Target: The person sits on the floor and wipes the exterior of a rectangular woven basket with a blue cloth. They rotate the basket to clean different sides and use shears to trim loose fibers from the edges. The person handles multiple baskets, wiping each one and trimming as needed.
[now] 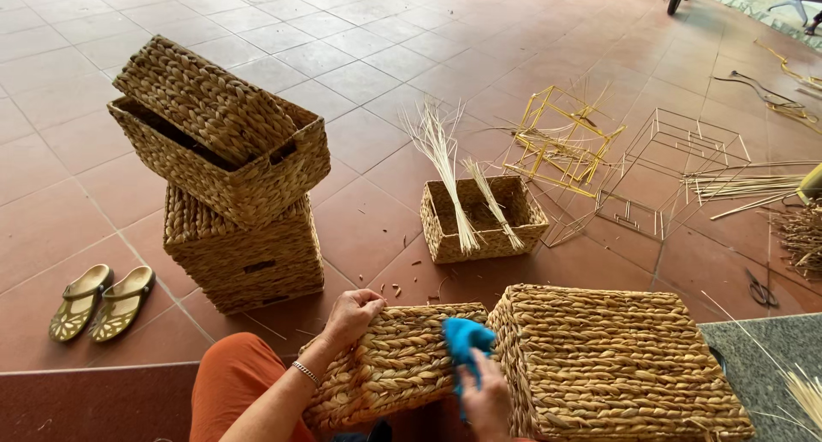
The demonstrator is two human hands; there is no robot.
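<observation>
Three woven baskets stand stacked on the tiled floor [360, 74] at the left: two squat ones [244, 258] below, and a tilted open one [218, 142] with another basket jammed upside down into it. Nearest the camera on the right, a wide woven basket [616, 365] lies bottom-up, just beside the smaller woven basket [394, 365] resting across the person's lap. The left hand [351, 315] is curled closed over that smaller basket's upper edge, gripping it. The right hand [484, 399] is clamped on a blue cloth [467, 337], which is pressed against the basket's weave near its right end. Farther out, a small open basket [514, 228] holds bundles of pale straw [445, 168]. To its right lie bare wire frames [672, 172] and a yellow-wrapped frame [561, 142]. A pair of green sandals [101, 301] sits at the left, and dark scissors [759, 289] lie at the right.
</observation>
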